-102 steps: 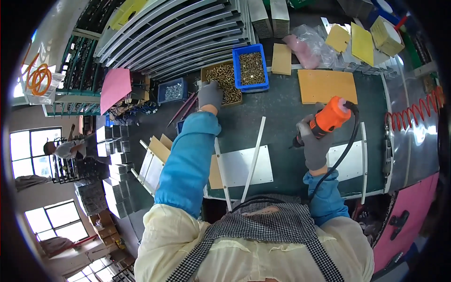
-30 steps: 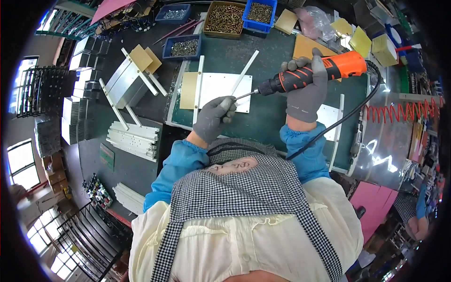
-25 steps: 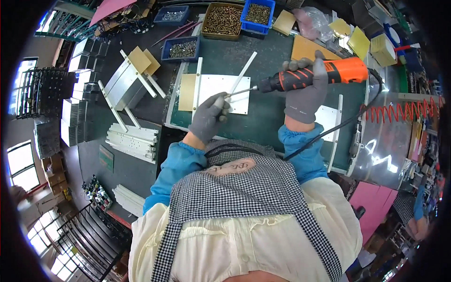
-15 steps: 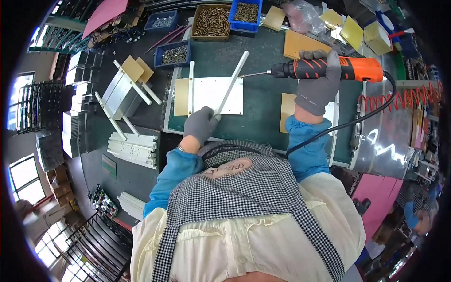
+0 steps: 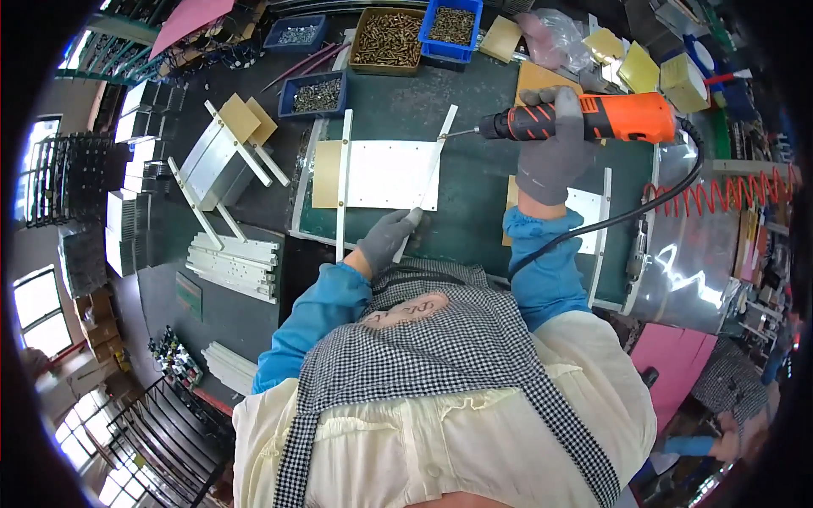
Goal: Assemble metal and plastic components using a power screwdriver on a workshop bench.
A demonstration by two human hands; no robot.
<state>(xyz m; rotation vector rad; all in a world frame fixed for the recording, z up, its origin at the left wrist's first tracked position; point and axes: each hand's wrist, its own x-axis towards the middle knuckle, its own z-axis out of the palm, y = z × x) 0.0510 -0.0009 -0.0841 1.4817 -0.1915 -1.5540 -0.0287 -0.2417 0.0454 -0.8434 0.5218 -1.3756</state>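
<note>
My right hand (image 5: 555, 157), in a grey glove, is wrapped round an orange and black electric screwdriver (image 5: 635, 116). Its long bit points left, and the tip meets the upper part of a narrow white rail (image 5: 449, 120), where a small brass-coloured screw seems to sit. At the rail's lower end my gloved left hand (image 5: 387, 239) grips it. This rail lies slightly slanted along the right edge of a flat white panel (image 5: 385, 173). A second white rail (image 5: 344, 161) runs along the panel's left side, over a tan board (image 5: 325, 175).
Bins of screws (image 5: 313, 95) stand at the back, beside a brown box (image 5: 385, 41) and a blue bin (image 5: 450, 27). A frame of panels and rails (image 5: 212, 173) rests at left, above stacked white rails (image 5: 233, 267). The screwdriver's black cable (image 5: 610, 227) crosses my right sleeve.
The rail has swung toward upright, its lower end moving right and nearer me with my left hand. The screwdriver has shifted slightly left, its bit tip now on the rail's upper part.
</note>
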